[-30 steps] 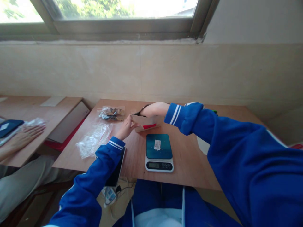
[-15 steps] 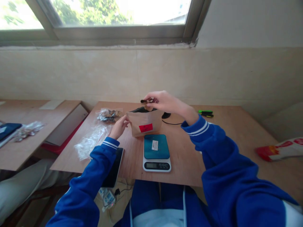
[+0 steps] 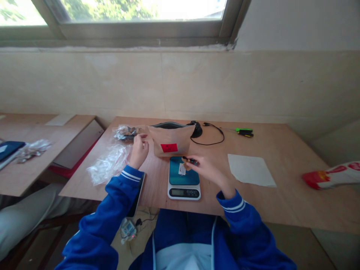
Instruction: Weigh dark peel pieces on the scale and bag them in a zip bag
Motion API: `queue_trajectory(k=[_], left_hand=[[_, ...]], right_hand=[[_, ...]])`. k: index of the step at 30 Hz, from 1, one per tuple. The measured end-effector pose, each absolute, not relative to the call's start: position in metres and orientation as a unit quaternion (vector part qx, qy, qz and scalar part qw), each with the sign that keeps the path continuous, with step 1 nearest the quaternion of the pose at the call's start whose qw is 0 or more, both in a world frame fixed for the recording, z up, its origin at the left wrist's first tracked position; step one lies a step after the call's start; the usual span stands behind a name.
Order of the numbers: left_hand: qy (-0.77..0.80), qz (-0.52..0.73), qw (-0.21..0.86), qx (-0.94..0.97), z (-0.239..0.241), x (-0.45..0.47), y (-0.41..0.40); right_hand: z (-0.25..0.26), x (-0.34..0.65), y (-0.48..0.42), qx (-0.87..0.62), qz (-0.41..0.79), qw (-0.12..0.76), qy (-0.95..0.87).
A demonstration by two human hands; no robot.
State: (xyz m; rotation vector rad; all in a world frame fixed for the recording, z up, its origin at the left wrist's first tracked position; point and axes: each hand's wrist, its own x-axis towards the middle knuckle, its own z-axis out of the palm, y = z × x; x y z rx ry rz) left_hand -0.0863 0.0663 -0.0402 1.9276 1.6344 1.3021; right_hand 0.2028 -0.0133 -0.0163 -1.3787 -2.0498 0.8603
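A brown paper pouch with a red label stands open behind a small kitchen scale with a teal top. My right hand hovers over the scale's platform, fingers pinched on a small dark piece. My left hand is loosely curled beside the pouch's left edge, next to a clear bag of dark pieces; I cannot see anything in it.
Crumpled clear plastic bags lie at the left, a phone at the near edge. A white sheet, green-handled tool, black cable and red-white packet lie right. Another desk and a person's leg are left.
My right hand came out of the pouch holding a small dark piece and moved down to the scale. My left hand let go of the pouch's edge.
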Motion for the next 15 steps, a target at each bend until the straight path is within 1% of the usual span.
queue_trajectory(k=[2, 4, 7, 12, 15], left_hand=[[0.574, 0.481, 0.112, 0.654, -0.031, -0.082, 0.055], [0.565, 0.506, 0.082, 0.647, -0.019, -0.077, 0.044], [0.545, 0.522, 0.062, 0.653, -0.002, -0.067, 0.031], [0.518, 0.511, 0.033, 0.685, 0.015, -0.055, 0.017], [0.495, 0.500, 0.012, 0.711, 0.023, -0.049, 0.011]], right_hand=[[-0.033, 0.203, -0.012, -0.512, 0.309, 0.232, -0.767], [-0.044, 0.204, -0.009, -0.509, 0.301, 0.228, -0.774], [-0.058, 0.207, -0.005, -0.500, 0.302, 0.260, -0.769], [-0.080, 0.213, -0.006, -0.491, 0.316, 0.334, -0.740], [-0.090, 0.215, -0.009, -0.497, 0.351, 0.349, -0.713]])
